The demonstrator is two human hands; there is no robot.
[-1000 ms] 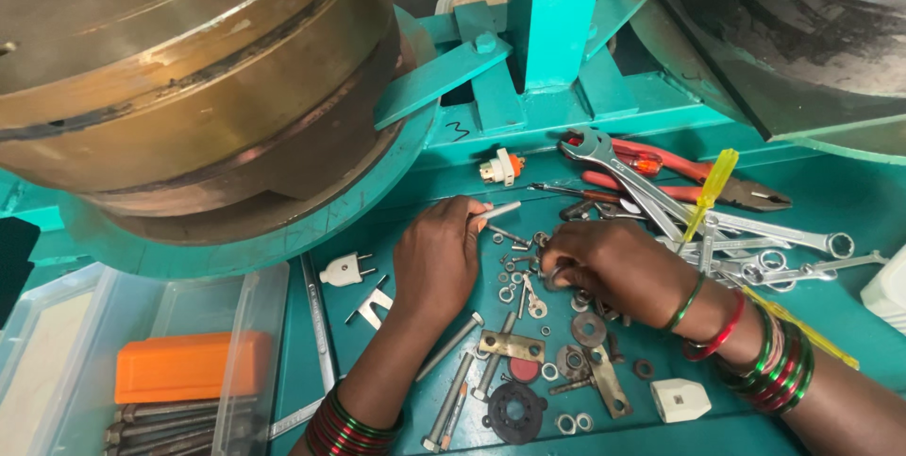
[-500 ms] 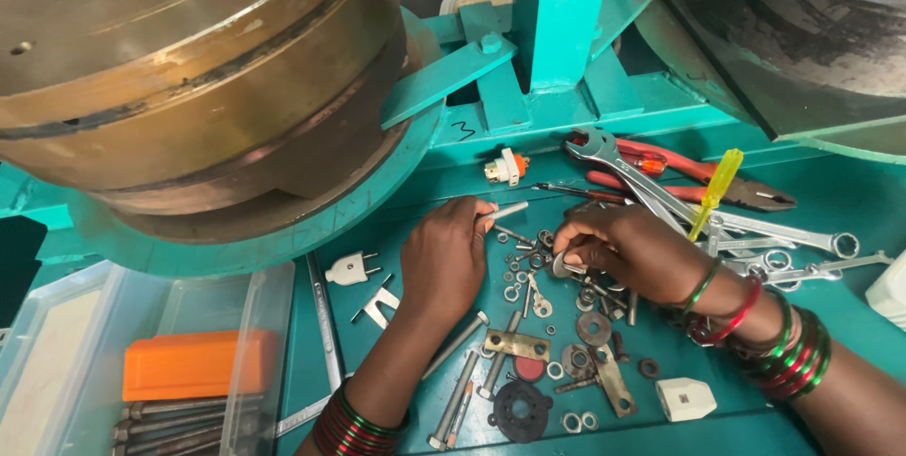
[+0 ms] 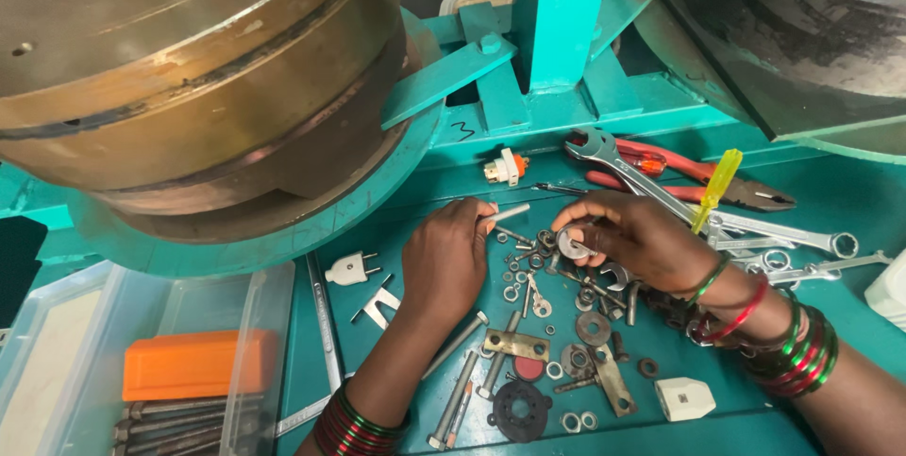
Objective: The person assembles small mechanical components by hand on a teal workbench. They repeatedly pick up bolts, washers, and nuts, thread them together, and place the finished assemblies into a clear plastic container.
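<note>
Hands work over scattered washers and nuts on the teal worktop [image 3: 830, 192]: left hand [image 3: 451, 262] pinches a short grey metal bolt [image 3: 505, 215], right hand [image 3: 634, 241] pinches a flat silver washer [image 3: 571, 244] just beside it.

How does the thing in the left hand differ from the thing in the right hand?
The left hand pinches a bolt, long, thin and straight; the right hand holds a washer, flat, round and with a hole. The bolt points out sideways from the fingertips toward the right hand, while the washer faces up toward the camera. Both are small, silver-grey metal parts held above the scattered hardware on the green bench.
</note>
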